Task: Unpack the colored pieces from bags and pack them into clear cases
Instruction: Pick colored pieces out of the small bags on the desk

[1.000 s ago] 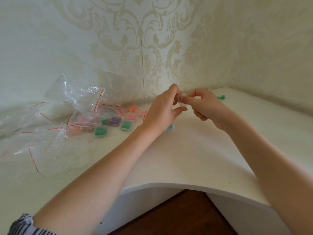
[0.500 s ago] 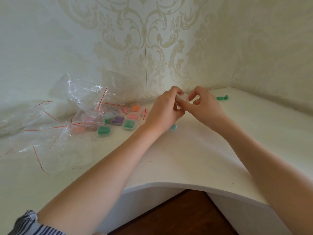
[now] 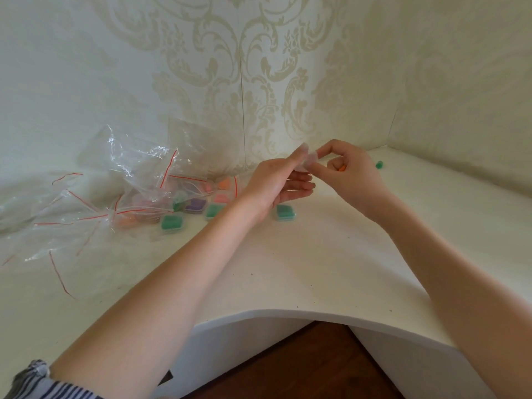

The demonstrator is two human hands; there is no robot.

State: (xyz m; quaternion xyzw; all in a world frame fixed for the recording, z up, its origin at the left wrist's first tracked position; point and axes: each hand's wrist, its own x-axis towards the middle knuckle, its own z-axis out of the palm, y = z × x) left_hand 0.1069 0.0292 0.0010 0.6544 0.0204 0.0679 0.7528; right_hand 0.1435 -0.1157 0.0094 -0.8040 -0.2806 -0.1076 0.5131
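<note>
Both hands meet above the white corner desk, holding a small clear case between them. My right hand pinches it with thumb and forefinger, and an orange piece shows under its curled fingers. My left hand touches the case with its forefinger tip, the other fingers stretched out. A filled green case lies on the desk below my left hand. Several filled cases, green, purple and pink, sit to the left.
A heap of crumpled clear bags with red seal strips covers the desk's left side, partly over some cases. A small green piece lies near the right wall. Patterned walls close the corner. The desk's curved front edge is near me.
My left hand has opened its lower fingers and now only its forefinger tip meets the case. Both hands rose slightly. The green case under my left hand is now in full sight.
</note>
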